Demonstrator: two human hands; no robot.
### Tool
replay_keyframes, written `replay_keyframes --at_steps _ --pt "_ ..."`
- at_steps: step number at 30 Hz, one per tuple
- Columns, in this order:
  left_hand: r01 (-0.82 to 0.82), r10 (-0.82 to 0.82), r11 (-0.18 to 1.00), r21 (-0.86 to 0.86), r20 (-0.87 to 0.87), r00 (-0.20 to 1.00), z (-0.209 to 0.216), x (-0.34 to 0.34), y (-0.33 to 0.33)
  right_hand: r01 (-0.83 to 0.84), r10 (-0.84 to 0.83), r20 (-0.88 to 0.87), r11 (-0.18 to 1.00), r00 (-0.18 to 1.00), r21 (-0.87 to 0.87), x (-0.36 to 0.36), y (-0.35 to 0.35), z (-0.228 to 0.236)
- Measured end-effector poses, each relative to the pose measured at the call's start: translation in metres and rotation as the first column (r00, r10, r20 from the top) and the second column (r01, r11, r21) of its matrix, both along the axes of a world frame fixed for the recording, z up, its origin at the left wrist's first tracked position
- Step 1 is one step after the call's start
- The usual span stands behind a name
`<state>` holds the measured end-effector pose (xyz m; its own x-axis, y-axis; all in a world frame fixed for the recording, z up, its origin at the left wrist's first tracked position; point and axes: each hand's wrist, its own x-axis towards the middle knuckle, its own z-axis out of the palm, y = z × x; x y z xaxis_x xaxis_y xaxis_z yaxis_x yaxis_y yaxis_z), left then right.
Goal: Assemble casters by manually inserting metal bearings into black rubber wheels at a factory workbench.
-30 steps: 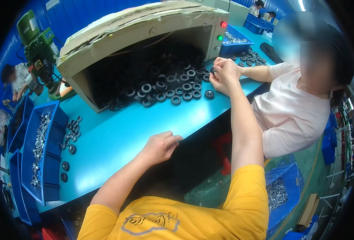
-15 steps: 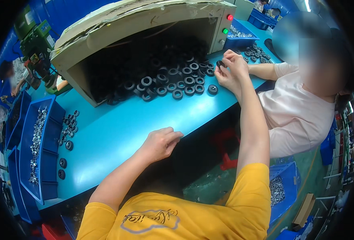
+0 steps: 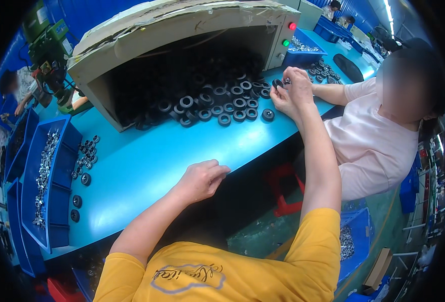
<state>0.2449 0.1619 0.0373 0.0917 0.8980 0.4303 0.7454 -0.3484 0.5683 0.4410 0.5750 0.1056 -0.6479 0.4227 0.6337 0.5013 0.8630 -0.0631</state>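
My left hand rests at the front edge of the blue table, fingers curled; whatever may be inside is hidden. Reaching out to the right, my right hand is closed on a black ring held between its fingers. A small shiny spot shows beside the ring. A co-worker's forearm passes behind my right wrist, and that person's hand is hard to separate from mine. Left of the held ring lie many loose black rings, spilling from the dark box opening. One black wheel-like piece sits nearest my right hand.
A beige box with red and green lights stands on the table. Blue bins of shiny metal parts and several small assembled pieces are at left. A co-worker in a pale shirt sits right, beside a red stool.
The view has shifted slightly. In my right hand the black ring sits at a somewhat different angle, and a shiny spot now shows beside it. The co-worker's head has moved right; my left hand stays put.
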Motion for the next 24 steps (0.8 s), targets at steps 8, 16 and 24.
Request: replay_keyframes --at_steps 8,16,24 --pt "0.005 -0.005 1.000 0.002 -0.004 1.000 -0.002 -0.002 0.001 -0.014 -0.060 -0.180 0.922 0.982 -0.386 -0.010 0.004 -0.008" --pt "0.008 -0.009 1.000 0.030 0.015 1.000 -0.003 -0.001 0.005 -0.270 0.246 -0.114 0.912 0.962 -0.309 0.006 0.054 -0.018" --pt "-0.009 0.008 1.000 0.019 0.032 0.999 -0.003 -0.001 0.003 -0.151 0.112 -0.117 0.895 0.987 -0.420 -0.009 -0.010 0.000"
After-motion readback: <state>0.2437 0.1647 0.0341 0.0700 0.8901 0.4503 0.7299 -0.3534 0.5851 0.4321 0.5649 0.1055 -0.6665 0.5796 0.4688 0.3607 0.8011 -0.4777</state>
